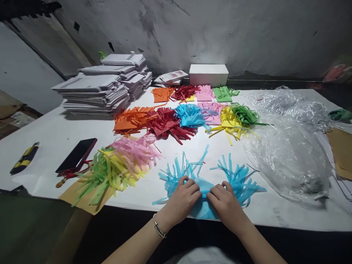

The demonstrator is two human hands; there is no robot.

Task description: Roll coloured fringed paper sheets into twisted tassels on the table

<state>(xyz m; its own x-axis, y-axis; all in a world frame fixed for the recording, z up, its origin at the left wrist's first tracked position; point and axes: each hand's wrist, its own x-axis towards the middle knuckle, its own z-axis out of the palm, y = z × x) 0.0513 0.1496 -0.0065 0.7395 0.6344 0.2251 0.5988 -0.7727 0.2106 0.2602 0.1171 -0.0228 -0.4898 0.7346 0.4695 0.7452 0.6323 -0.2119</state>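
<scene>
A sheet of blue tissue paper (202,183) with fringed ends lies near the table's front edge, its strips spreading to both sides. My left hand (185,196) and my right hand (224,198) are side by side on its middle, fingers curled on a narrow rolled or folded band between them. Both hands are closed on this paper; the fingertips are partly hidden. To the left, pink, yellow and green fringed tissue (118,168) lies on a brown paper envelope (95,205).
Fringed paper bundles (162,124) in several colours lie behind my hands. White stacks (93,91) and a white box (209,75) stand at the back. A clear plastic bag (288,157) lies right; a phone (77,154) and yellow-black cutter (25,158) left.
</scene>
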